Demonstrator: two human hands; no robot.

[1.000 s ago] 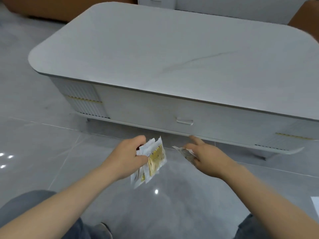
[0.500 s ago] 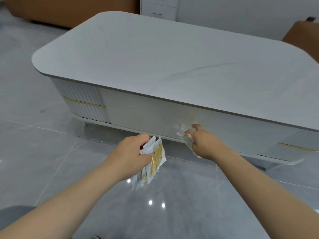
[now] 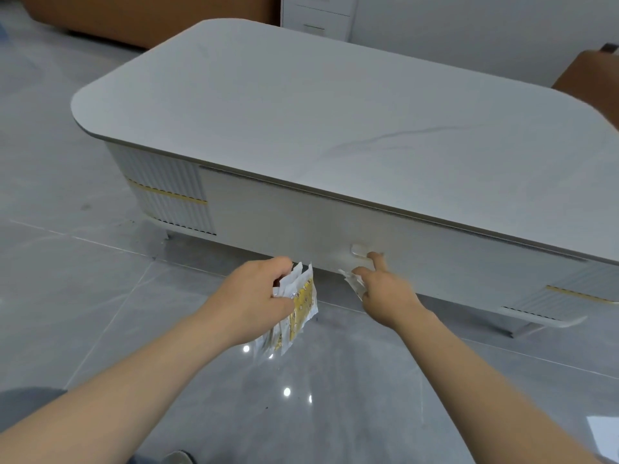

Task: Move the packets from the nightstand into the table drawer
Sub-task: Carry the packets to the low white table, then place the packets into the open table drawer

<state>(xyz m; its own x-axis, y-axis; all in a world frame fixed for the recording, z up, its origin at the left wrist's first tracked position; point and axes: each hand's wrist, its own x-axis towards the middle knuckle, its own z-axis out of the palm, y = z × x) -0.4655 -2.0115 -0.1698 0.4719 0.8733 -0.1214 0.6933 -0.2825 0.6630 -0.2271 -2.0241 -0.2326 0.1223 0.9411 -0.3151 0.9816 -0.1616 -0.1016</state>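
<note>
Right hand (image 3: 385, 296) has reached the drawer handle (image 3: 360, 249); white-and-yellow packets (image 3: 298, 306) crumpled.

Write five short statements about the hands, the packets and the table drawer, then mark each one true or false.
1. The left hand holds a bunch of packets. True.
2. The drawer is pulled wide open. False: it looks shut or barely started.
3. A finger of the right hand is at the drawer handle. True.
4. Packets lie on the tabletop. False: none lie there.
5. The right hand holds nothing. False: it pinches a small packet.
</note>
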